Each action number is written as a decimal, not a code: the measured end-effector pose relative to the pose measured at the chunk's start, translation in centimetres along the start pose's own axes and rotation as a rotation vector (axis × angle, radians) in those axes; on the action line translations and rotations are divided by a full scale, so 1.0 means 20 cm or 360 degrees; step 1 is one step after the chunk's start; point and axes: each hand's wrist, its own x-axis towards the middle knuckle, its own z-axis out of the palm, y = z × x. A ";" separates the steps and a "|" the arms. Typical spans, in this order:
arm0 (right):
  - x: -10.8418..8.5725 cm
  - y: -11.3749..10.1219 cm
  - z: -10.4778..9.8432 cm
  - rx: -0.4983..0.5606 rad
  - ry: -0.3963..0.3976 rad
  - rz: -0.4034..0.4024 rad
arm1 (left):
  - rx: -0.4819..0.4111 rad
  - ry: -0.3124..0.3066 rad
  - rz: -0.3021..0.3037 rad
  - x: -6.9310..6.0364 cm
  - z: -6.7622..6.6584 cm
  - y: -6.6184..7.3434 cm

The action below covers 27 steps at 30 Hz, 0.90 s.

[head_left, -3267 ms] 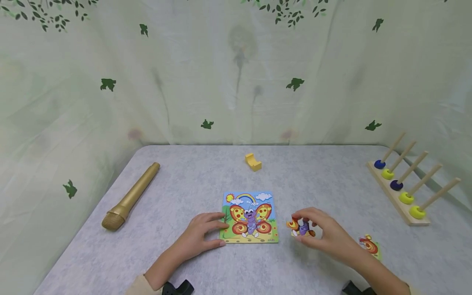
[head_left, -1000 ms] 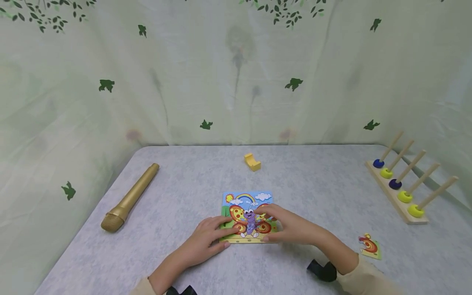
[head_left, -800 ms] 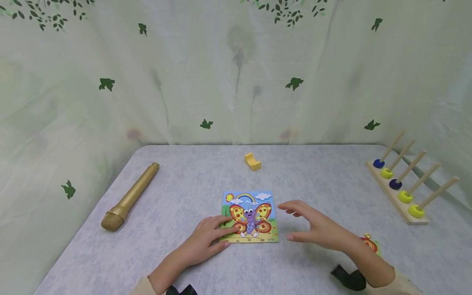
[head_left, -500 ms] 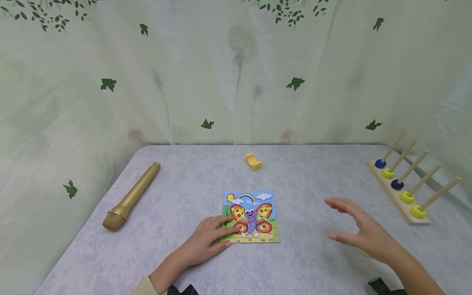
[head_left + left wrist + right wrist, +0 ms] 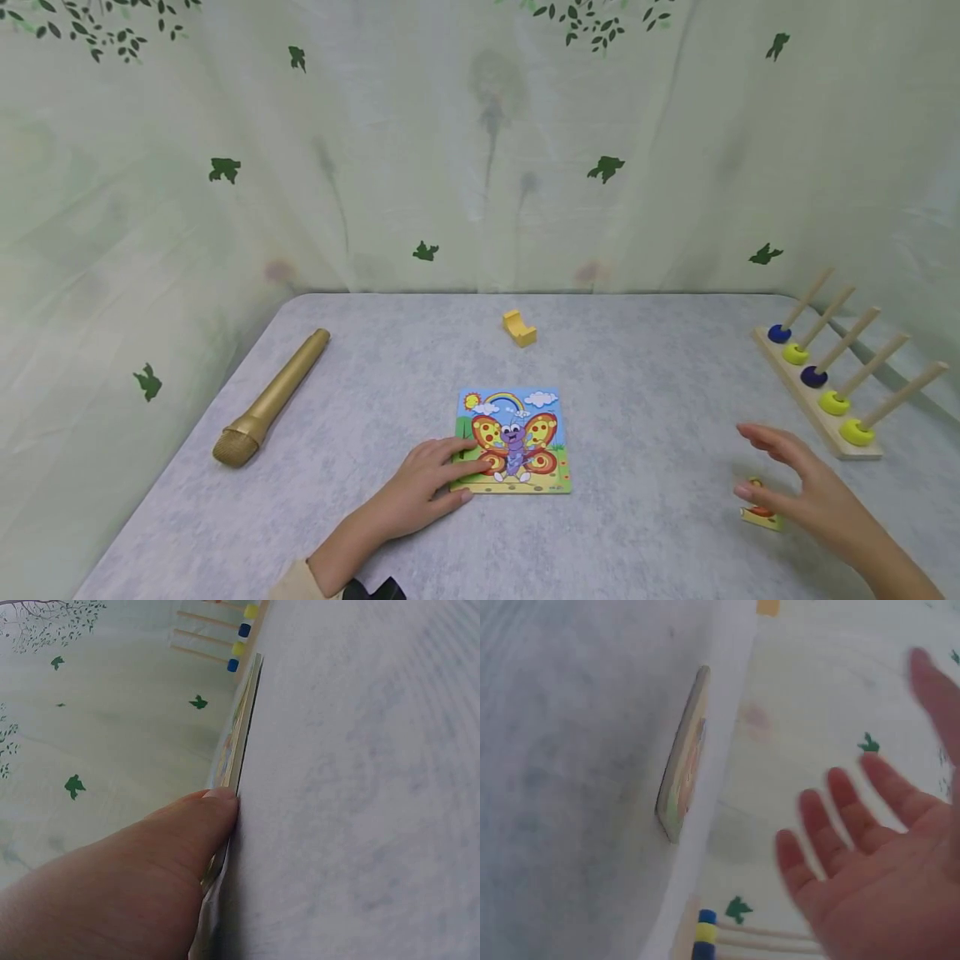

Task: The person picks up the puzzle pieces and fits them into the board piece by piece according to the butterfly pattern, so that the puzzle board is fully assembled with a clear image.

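A square butterfly puzzle board (image 5: 517, 442) lies flat on the grey table in the middle of the head view. My left hand (image 5: 423, 487) rests on its left side, fingers stretched over the picture and the thumb along the near edge. Its thumb side (image 5: 180, 832) touches the board's edge (image 5: 244, 735) in the left wrist view. Over at the right, my right hand (image 5: 806, 492) hovers with spread fingers and holds nothing. Below it lies a loose puzzle piece (image 5: 762, 518), partly hidden by the thumb. The right wrist view shows that piece (image 5: 681, 769) apart from the fingers.
A gold microphone (image 5: 272, 398) lies at the left. Behind the board sits a small yellow block (image 5: 519, 329). A wooden peg stand (image 5: 817, 400) with blue and yellow beads is at the far right. A leaf-patterned cloth (image 5: 480, 150) hangs behind the table.
The puzzle piece that my right hand pinched has gone onto the board and been let go. That hand has moved right, over the loose piece. My left hand has slid slightly further onto the board.
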 end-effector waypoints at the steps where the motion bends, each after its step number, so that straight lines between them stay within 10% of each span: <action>1: 0.00 0.01 0.00 0.0014 -0.0026 0.0034 | 0.0000 0.0003 0.0001 0.00 0.00 0.00; 16: 0.01 0.23 0.01 -0.0086 -0.0285 0.0192 | 0.0000 0.0003 -0.0002 0.00 0.00 0.01; 27: 0.00 0.25 0.01 -0.0221 -0.0239 -0.0065 | 0.0011 0.0003 -0.0014 0.00 0.00 0.00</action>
